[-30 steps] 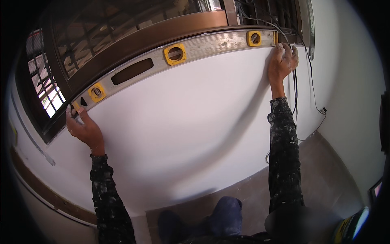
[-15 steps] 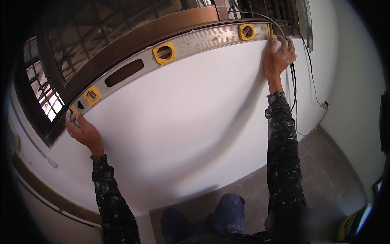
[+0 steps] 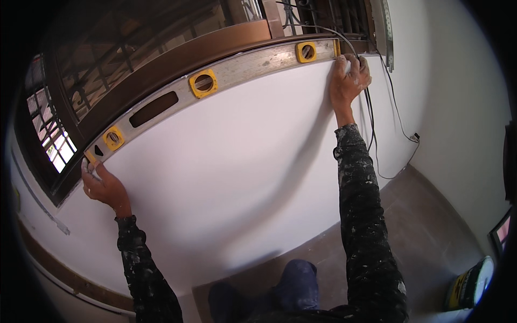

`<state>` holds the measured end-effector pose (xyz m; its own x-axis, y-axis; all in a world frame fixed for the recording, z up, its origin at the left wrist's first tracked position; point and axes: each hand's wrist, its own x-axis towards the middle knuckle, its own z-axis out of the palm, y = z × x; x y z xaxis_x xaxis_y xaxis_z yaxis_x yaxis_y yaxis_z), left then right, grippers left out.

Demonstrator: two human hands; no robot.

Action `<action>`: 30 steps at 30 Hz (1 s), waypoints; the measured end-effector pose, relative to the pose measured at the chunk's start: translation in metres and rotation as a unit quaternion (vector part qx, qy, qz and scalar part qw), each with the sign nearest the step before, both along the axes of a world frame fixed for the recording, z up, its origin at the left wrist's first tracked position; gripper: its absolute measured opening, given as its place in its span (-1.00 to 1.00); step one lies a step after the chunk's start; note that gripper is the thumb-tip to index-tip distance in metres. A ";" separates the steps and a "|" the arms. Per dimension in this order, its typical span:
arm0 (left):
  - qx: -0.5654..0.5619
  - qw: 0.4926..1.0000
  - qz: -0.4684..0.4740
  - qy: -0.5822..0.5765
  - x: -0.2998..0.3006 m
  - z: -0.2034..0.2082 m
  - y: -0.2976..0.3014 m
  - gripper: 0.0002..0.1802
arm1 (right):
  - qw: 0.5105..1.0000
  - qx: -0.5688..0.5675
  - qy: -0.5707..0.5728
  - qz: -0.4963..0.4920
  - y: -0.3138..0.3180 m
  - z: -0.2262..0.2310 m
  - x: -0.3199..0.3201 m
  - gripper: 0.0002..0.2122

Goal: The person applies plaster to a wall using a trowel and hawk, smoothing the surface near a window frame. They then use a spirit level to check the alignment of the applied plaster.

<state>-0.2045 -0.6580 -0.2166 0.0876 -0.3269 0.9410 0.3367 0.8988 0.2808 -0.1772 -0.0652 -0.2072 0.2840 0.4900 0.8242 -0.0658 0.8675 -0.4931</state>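
Note:
A long metal spirit level (image 3: 250, 67) with yellow-framed vials lies along the bottom of the brown window frame (image 3: 215, 43), at the top of the white wall (image 3: 226, 140). My left hand (image 3: 107, 189) pinches its left end between thumb and fingers. At the opposite end, my right hand (image 3: 349, 83) is closed on the lower corner, its fingers dusted with white. Part of each grip is hidden by the hand itself. Both dark sleeves are spotted with white.
Thin black cables (image 3: 370, 118) hang down the wall beside my right hand. A metal strip (image 3: 388, 40) stands upright at the window's right side. On the floor (image 3: 425, 215) at the lower right is a bucket (image 3: 468, 285). Window bars (image 3: 51, 134) show at the left.
The whole scene has shifted slightly left and down in the picture, and more of the bucket shows. Both hands keep their hold on the level, which still lies along the frame.

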 end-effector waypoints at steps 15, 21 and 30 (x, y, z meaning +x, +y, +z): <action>-0.049 0.998 0.010 0.028 -0.009 -0.003 -0.011 -0.56 | 0.999 0.005 -0.017 0.033 0.005 0.012 0.011 -0.72; -0.151 0.986 0.064 0.042 -0.026 -0.009 -0.037 -0.60 | 0.993 0.014 -0.111 0.032 0.021 0.028 0.035 -0.69; -0.184 0.981 0.045 0.029 -0.029 -0.009 -0.038 -0.57 | 0.980 -0.008 -0.193 -0.054 0.023 0.029 0.039 -0.51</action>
